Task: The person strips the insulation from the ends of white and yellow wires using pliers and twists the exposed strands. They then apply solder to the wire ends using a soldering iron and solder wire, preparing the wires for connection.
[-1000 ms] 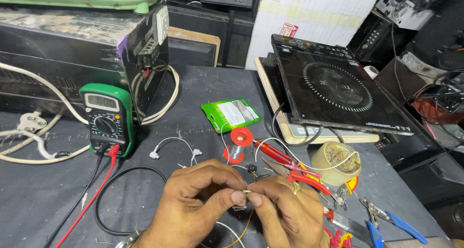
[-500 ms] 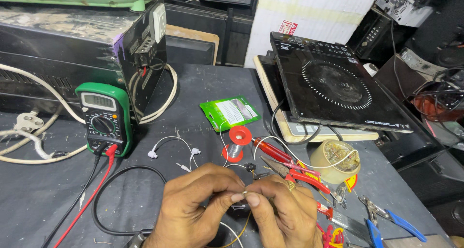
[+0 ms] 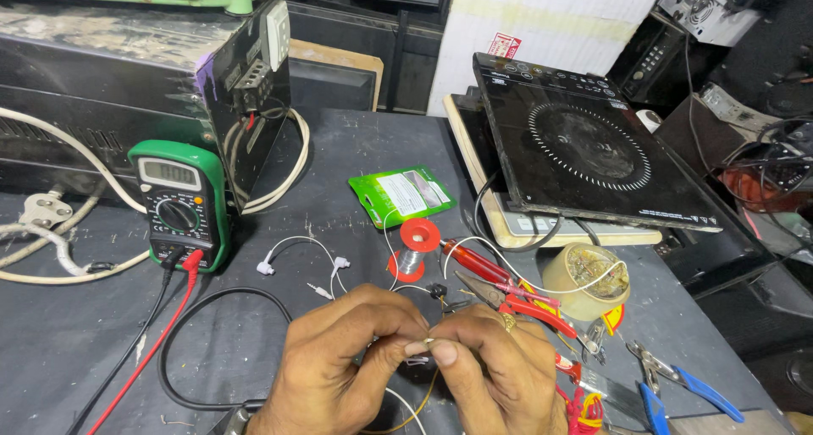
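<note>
Right now my left hand (image 3: 339,367) and right hand (image 3: 500,371) meet at the near edge of the dark cloth-covered bench (image 3: 356,155), fingertips narrowly pinched together on a tiny metal part with thin wire (image 3: 428,343), just near of the red solder spool (image 3: 413,247); a green multimeter (image 3: 178,202) stands far left.
</note>
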